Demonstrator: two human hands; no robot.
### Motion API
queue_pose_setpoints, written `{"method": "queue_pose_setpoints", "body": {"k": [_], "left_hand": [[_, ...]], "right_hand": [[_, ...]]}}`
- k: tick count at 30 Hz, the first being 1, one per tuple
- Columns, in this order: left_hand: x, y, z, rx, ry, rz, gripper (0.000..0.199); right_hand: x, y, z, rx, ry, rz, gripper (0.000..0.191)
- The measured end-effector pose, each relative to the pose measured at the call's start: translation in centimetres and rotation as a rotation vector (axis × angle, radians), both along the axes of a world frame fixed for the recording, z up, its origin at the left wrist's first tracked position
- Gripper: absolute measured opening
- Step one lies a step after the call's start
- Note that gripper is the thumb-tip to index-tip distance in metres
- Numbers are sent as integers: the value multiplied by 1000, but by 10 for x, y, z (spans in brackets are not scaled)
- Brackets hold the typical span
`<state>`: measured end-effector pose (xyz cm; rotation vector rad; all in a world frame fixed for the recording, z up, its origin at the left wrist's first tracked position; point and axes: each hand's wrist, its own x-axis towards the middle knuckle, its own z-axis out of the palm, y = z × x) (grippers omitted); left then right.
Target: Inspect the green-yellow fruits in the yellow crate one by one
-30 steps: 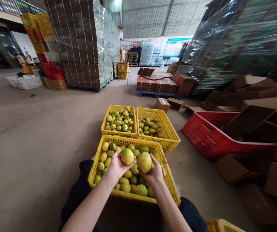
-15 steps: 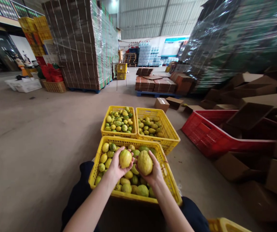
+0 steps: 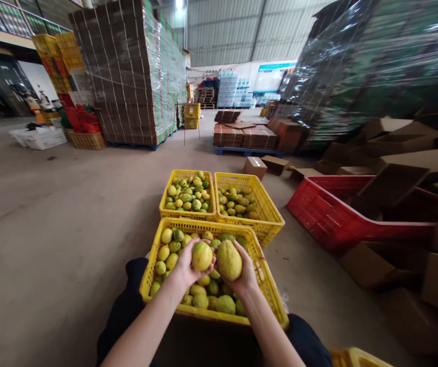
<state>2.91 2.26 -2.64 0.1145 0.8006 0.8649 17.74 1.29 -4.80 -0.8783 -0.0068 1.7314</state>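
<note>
Above the near yellow crate (image 3: pixel 219 317), my left hand (image 3: pixel 186 266) is closed around a round yellow-green fruit (image 3: pixel 202 256). My right hand (image 3: pixel 246 272) holds a larger, bumpy yellow fruit (image 3: pixel 229 260) close beside it. Several yellow and green fruits (image 3: pixel 200 300) lie below in the same crate, partly hidden by my hands. Two more yellow crates stand just beyond: the left one (image 3: pixel 188 214) is full of mixed yellow and green fruits (image 3: pixel 186 197), and the right one (image 3: pixel 268 206) holds yellowish fruits (image 3: pixel 240 208) low inside.
A red crate (image 3: pixel 328 216) with cardboard in it stands at the right, among open cardboard boxes (image 3: pixel 367 262). Part of a yellow crate (image 3: pixel 356 358) shows at the bottom right. Flattened cartons (image 3: pixel 228 136) on a blue pallet and wrapped stacks (image 3: pixel 115 76) stand farther back.
The fruit in my left hand has moved slightly right and down, and it is turned to show a greener patch. My right hand still holds its fruit in nearly the same place.
</note>
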Motion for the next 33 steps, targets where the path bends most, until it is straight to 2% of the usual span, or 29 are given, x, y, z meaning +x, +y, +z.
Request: {"method": "queue_pose_setpoints", "body": {"k": [4, 7, 9, 11, 15, 20, 26, 29, 33], "left_hand": [[-1, 0, -1, -50, -59, 36, 24], [-2, 1, 2, -91, -59, 182, 23], [-3, 1, 6, -95, -28, 258, 20], [-4, 2, 9, -85, -33, 247, 19], [-4, 1, 13, -71, -26, 185, 28], [-3, 0, 7, -73, -3, 161, 35], [-8, 2, -1, -101, -90, 258, 37], [-14, 2, 0, -139, -180, 319, 42], [-16, 1, 6, -147, -221, 352, 42]], "right_hand": [[1, 0, 7, -41, -66, -37, 23], [4, 0, 11, -76, -100, -89, 18], [6, 0, 13, -88, -84, -78, 21], [7, 0, 12, -114, -57, -77, 26], [7, 1, 9, -185, -14, -160, 27], [6, 1, 12, -200, -22, -157, 18], [7, -1, 19, -176, -26, -189, 12], [10, -1, 15, -155, 25, -155, 19], [12, 1, 9, -149, -31, -61, 32]]}}
